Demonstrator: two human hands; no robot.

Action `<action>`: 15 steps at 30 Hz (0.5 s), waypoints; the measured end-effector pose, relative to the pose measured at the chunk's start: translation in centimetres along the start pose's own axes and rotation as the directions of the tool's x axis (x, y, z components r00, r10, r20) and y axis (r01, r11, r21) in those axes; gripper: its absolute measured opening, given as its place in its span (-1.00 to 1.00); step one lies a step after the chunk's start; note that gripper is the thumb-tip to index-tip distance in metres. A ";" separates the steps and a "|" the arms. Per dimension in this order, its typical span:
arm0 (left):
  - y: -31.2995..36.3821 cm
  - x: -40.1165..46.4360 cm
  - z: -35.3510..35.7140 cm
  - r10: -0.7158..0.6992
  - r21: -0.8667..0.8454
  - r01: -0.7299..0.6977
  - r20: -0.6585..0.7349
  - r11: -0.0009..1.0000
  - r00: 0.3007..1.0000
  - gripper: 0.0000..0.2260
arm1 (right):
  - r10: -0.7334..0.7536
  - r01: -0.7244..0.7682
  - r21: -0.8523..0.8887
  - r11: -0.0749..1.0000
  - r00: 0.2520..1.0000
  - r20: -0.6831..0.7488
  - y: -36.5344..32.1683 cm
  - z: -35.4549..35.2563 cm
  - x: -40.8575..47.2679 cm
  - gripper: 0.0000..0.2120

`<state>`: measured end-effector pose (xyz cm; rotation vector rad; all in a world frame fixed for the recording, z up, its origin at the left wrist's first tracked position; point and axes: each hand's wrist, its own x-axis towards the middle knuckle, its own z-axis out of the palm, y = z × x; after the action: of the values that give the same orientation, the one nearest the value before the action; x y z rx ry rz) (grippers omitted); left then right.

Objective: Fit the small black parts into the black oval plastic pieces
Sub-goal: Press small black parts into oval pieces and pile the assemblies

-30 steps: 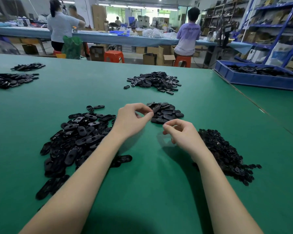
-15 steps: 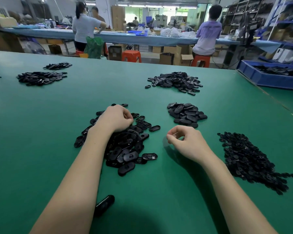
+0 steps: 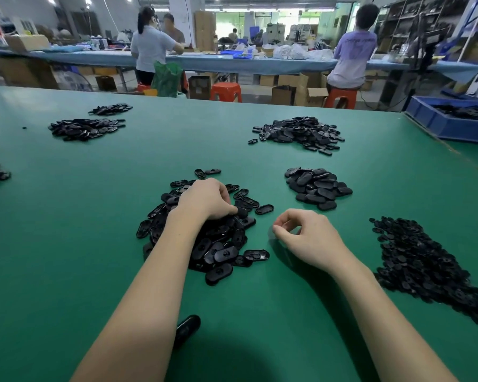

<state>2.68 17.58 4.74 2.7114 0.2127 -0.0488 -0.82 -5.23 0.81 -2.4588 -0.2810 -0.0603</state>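
Oval pieces (image 3: 213, 244) glossy, heaped; left hand (image 3: 204, 199) grips one, right hand (image 3: 307, 235) curled, empty.

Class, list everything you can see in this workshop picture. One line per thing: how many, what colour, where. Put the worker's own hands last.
Table: one, green, fills the foreground.
Pile of oval pieces: one, black, centre, under the left hand.
Smaller oval pile: one, black, right of centre.
Pile of small parts: one, black, near right.
Far pile: one, black, centre back.
Left piles: several, black, far left.
Single oval piece: one, black, beside the left forearm.
Tray: one, blue, far right edge.
Stools: two plainly seen, orange, behind the table.
People: at least three, background bench.
Left hand: grip curled into the centre pile.
Right hand: fingers curled, contents unclear.
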 end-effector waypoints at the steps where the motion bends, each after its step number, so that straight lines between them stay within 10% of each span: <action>1: -0.1 0.1 0.0 0.002 -0.013 -0.002 -0.006 1.000 1.000 -0.87 | -0.001 0.001 0.001 1.000 1.000 0.002 0.0 0.0 0.0 -0.93; 15: 0.1 0.0 0.4 0.088 -0.138 -0.085 0.012 0.987 0.996 -0.91 | 0.013 -0.013 0.023 1.000 1.000 0.018 0.1 -0.1 0.0 -0.93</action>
<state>2.72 17.34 4.46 2.5787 0.0890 -0.0320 -0.85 -5.38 0.88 -2.4394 -0.2721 -0.0290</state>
